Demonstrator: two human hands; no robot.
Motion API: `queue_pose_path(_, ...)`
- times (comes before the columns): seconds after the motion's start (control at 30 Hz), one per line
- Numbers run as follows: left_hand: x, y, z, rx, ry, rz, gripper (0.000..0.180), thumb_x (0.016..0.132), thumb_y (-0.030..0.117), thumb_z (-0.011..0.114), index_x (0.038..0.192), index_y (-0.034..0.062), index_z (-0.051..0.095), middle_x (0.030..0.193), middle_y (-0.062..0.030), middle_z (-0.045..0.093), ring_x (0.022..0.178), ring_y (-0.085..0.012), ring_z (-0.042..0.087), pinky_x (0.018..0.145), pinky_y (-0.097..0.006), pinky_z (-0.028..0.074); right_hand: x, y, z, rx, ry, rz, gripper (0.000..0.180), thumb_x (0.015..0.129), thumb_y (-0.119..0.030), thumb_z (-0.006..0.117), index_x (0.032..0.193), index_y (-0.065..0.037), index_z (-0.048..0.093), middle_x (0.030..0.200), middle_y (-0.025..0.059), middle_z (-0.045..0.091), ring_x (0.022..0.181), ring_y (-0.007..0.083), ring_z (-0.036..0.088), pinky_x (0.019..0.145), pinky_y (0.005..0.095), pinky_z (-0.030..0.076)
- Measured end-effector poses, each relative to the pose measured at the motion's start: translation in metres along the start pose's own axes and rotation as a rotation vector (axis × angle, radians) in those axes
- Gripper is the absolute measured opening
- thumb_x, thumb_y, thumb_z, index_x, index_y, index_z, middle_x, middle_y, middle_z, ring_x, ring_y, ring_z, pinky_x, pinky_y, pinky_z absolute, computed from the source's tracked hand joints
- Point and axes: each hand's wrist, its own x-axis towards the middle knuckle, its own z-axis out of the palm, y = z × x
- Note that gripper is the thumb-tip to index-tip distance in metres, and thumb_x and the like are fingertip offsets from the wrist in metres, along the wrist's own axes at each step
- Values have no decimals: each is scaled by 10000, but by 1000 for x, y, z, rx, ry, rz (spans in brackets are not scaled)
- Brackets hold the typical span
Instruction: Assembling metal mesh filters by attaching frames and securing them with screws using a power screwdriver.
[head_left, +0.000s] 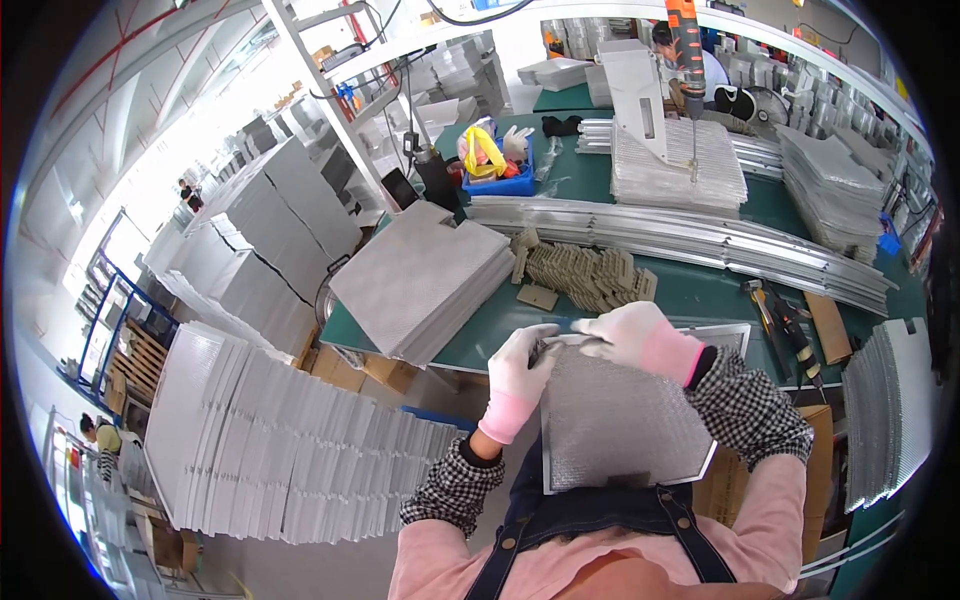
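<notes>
A framed silvery mesh panel [630, 420] leans between my body and the table's edge, with a pale metal rim and a dark patch at its lower edge. My left hand [518, 378], in a white glove with a pink cuff, is closed at the panel's upper left corner. Just right of it, my right hand [637, 340], gloved alike, bends its fingers together over the top rim. Whatever lies between those fingertips is hidden. Beyond both hands sits a pile of small beige corner pieces [590, 275], with one loose piece [537, 297] closer to me.
Stacked mesh sheets [425, 275] lie left on the green table [690, 300]. Long metal channels [690, 235] cross behind. Hand tools [785, 325] rest at right. An orange power screwdriver [687, 55] hangs overhead. A blue bin [500, 183] stands behind; white panels [290, 440] fill the lower left.
</notes>
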Motion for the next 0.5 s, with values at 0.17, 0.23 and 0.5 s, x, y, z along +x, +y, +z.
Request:
queue_pose_path(0.17,-9,-4,-14,-272,18,-257,304,849,54,704,1141,-25,676,904,-56,710,753,-71,599,703,-255,514,10,-21,23,-282,170,-99,423,849,-383,703,1160,-105,639,614,76,619,548,247,634,506,383,469)
queue_pose_path(0.23,-12,-5,-14,-425,-133,-404,256,889,137,705,1068,-46,702,915,-58,714,829,-87,618,748,-246,509,-3,-23,17,-315,174,-122,459,793,-382,743,1130,-90,638,645,76,633,585,242,649,527,385,476)
queue_pose_path(0.5,-12,-7,29,-664,12,-414,281,983,248,641,1019,-28,684,920,23,662,847,-61,576,754,-251,489,-21,-22,-29,66,-93,38,775,711,-416,809,1305,6,544,961,214,700,866,352,700,789,422,552)
